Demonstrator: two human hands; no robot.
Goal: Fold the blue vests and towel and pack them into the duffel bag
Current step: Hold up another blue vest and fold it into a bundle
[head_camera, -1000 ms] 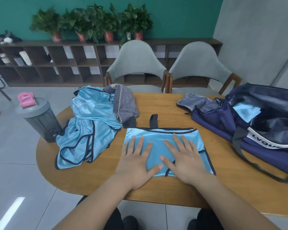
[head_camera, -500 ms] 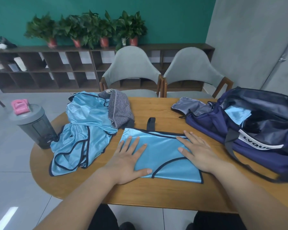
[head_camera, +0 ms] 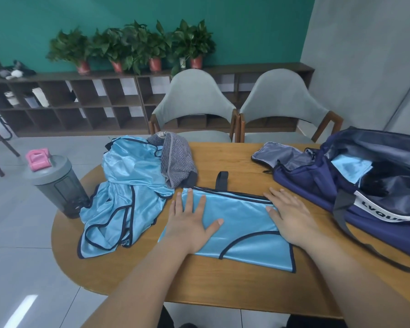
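On the worktop (head_camera: pixel 223 287), left hand (head_camera: pixel 189 221) and right hand (head_camera: pixel 291 216) are lying flat, fingers spread, pressing a folded vest (head_camera: pixel 242 223). One blue piece (head_camera: pixel 350 168) is sitting inside the open duffel bag (head_camera: pixel 317 185); crumpled vests (head_camera: pixel 128 192) and a striped towel (head_camera: pixel 175 159) beside them are apparently awaiting folding and packing.

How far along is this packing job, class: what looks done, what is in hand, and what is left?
Done: one folded blue piece already lies inside the open duffel bag. In hand: the left hand and right hand press flat on a partly folded vest on the table. Left: the heap of unfolded vests and the crumpled grey towel against it, neither folded nor packed.
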